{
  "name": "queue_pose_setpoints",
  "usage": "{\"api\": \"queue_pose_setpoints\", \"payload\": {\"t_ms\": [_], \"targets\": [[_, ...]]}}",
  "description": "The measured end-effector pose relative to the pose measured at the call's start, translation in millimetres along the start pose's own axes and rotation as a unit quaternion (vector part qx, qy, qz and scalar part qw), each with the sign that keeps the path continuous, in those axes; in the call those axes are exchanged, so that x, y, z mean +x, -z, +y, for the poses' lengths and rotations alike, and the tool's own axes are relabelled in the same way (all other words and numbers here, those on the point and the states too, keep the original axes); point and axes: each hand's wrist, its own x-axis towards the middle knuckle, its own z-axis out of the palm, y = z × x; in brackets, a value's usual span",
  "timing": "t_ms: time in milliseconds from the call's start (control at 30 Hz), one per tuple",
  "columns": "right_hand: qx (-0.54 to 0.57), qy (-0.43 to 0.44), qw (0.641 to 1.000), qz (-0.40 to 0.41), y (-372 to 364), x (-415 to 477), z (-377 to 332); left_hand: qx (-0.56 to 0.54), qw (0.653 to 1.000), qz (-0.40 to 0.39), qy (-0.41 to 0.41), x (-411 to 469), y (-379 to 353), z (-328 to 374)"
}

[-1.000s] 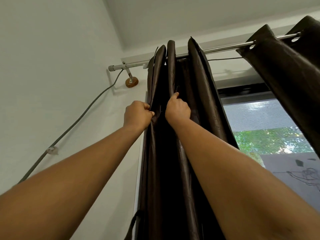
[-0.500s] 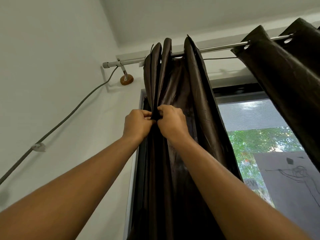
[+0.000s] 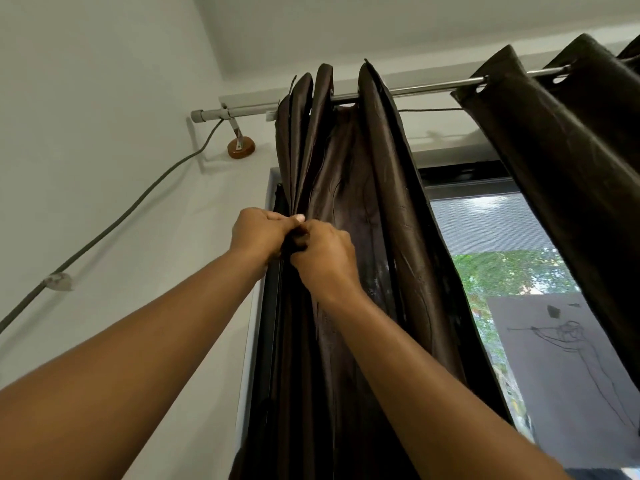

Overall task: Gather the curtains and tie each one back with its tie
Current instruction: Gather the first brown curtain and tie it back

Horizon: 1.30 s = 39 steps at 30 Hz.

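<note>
Left hand (image 3: 258,232) and right hand (image 3: 323,252) meet at frame centre, touching, fingers of both curled and pinching the bunched folds of the dark brown curtain (image 3: 367,188). This curtain hangs gathered from the rod (image 3: 426,87) at 12 o'clock, along the left edge of the window (image 3: 502,258). Second curtain (image 3: 568,161) at 2 o'clock, well apart. Grey cable (image 3: 114,226) on the wall at 9 o'clock.

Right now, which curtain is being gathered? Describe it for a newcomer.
Find the window and the metal rod above it. Of the two dark brown curtains, take the left curtain, by the wall. Unlike the right curtain, its tight folds are pinched by the left hand and right hand.
</note>
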Motion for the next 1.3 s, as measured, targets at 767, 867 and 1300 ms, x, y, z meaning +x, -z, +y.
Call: {"api": "queue_pose_setpoints", "payload": {"t_ms": [767, 867, 1300], "targets": [[-0.187, 0.026, 0.982, 0.003, 43, 66, 21, 0.156, 0.974, 0.051, -0.153, -1, -17, 17], [-0.135, 0.059, 0.989, 0.024, 34, 63, 17, 0.155, 0.976, 0.043, -0.146, -2, -15, 18], [-0.026, 0.049, 0.990, -0.131, 23, 63, 11, 0.054, 0.996, 0.040, -0.051, 9, -6, 5]]}}
